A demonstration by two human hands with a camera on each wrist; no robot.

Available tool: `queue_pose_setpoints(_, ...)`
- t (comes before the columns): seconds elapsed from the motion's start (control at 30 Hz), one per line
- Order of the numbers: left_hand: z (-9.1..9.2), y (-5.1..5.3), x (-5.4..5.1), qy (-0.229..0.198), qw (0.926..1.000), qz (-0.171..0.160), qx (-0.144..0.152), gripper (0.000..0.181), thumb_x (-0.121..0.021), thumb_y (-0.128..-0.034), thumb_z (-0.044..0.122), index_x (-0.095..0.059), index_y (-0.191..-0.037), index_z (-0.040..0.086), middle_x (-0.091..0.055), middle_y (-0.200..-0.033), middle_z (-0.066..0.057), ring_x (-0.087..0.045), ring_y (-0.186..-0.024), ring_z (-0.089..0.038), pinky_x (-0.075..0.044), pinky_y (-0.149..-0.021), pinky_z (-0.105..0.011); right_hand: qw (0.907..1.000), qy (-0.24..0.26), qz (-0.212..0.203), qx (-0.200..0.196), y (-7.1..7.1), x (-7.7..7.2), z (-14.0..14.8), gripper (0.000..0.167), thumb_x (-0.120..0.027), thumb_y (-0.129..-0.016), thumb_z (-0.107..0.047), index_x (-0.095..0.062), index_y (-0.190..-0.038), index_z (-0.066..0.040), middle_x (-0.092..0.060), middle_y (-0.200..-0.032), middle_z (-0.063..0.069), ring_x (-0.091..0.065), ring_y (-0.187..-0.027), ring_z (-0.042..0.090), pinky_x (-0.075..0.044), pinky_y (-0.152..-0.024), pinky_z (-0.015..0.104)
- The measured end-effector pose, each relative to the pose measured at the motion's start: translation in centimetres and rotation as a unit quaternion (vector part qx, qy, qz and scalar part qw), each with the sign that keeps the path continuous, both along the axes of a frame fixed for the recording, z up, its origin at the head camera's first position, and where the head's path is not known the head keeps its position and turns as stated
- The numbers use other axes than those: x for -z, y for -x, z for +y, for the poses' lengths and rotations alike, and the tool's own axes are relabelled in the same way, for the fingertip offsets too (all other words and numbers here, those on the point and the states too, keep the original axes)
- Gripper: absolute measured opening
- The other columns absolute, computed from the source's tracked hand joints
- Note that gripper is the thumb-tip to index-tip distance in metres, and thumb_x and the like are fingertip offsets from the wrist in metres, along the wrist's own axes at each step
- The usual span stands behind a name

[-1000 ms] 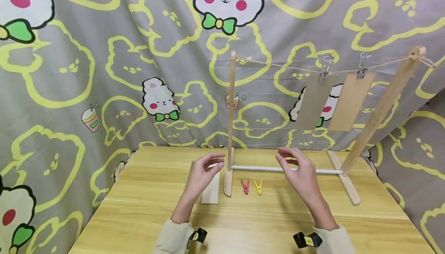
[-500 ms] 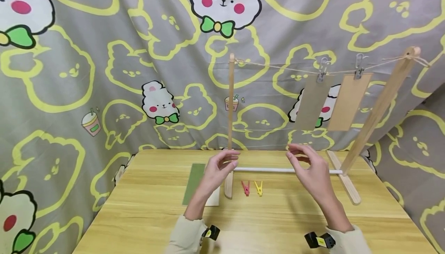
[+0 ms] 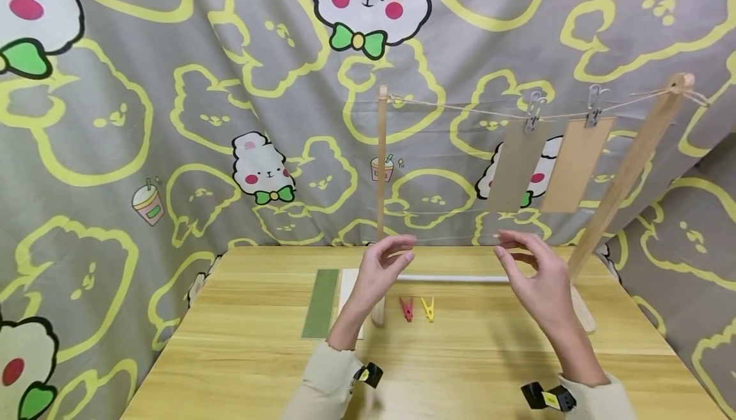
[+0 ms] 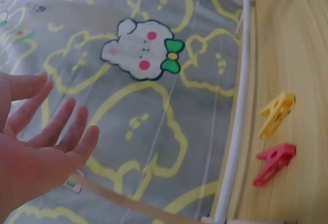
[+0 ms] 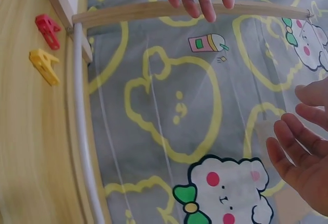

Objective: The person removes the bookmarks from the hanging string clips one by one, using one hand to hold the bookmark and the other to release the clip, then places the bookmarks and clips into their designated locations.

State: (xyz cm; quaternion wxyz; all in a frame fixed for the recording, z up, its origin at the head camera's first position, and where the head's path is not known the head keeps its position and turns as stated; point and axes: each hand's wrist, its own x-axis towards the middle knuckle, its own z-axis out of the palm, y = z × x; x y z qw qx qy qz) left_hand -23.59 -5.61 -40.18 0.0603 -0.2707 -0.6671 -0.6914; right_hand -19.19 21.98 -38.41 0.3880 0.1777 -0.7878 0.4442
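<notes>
In the head view both hands hover above the table, palms facing each other, fingers loosely bent around nothing. The left hand is in front of the rack's left post; the right hand is near the foot of the right post. Between them on the table lie a red clothespin and a yellow clothespin. In the left wrist view the left hand has spread fingers, and the right wrist view shows the right hand likewise holding nothing.
Metal clips hold a grey-brown card and a tan card on the string. A white rod joins the rack's feet. A green card and a pale card lie left of the rack. Patterned cloth hangs behind.
Both hands have moved to the right and slightly up, holding nothing. The green card, covered by the left hand and forearm at first, has come into view. Clothespins and hanging cards stay in place.
</notes>
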Motion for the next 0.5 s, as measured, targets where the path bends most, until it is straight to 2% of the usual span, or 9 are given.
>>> queue_pose_setpoints(0.2, 1.8, 0.7, 0.0, -0.023, 0.9992, 0.027, -0.02, 0.024, -0.065, -0.0996, 0.001, -0.067, -0.121, -0.008, -0.068, -0.124, -0.021, -0.065, -0.116, -0.034, -0.056, -0.097, -0.034, 0.9999, -0.001, 0.01, 0.006, 0.2, -0.7, 1.3, 0.039, -0.075, -0.084, 0.014, -0.072, -0.12, -0.001, -0.071, -0.108, 0.015, -0.064, -0.097, -0.001, -0.051, -0.085, 0.01)
queue_pose_setpoints(0.33, 2.7, 0.9, -0.2, -0.031, 0.9986, 0.039, -0.018, 0.023, -0.065, -0.0987, -0.002, -0.067, -0.121, -0.008, -0.068, -0.122, -0.022, -0.065, -0.114, -0.037, -0.056, -0.096, -0.034, 0.9997, -0.012, 0.016, 0.015, 0.2, -1.0, 2.1, 0.04, -0.075, -0.083, 0.016, -0.072, -0.119, 0.001, -0.07, -0.108, 0.015, -0.062, -0.097, -0.002, -0.05, -0.085, 0.008)
queue_pose_setpoints(0.5, 3.3, 1.2, -0.6, -0.022, 0.9987, 0.045, -0.012, 0.026, -0.065, -0.0991, 0.001, -0.067, -0.124, -0.006, -0.068, -0.125, -0.02, -0.064, -0.116, -0.039, -0.055, -0.099, -0.037, 0.9997, -0.013, 0.017, 0.014, 0.3, -1.4, 2.7, 0.043, -0.076, -0.081, 0.017, -0.072, -0.121, 0.001, -0.07, -0.108, 0.015, -0.064, -0.097, 0.002, -0.05, -0.086, 0.008)
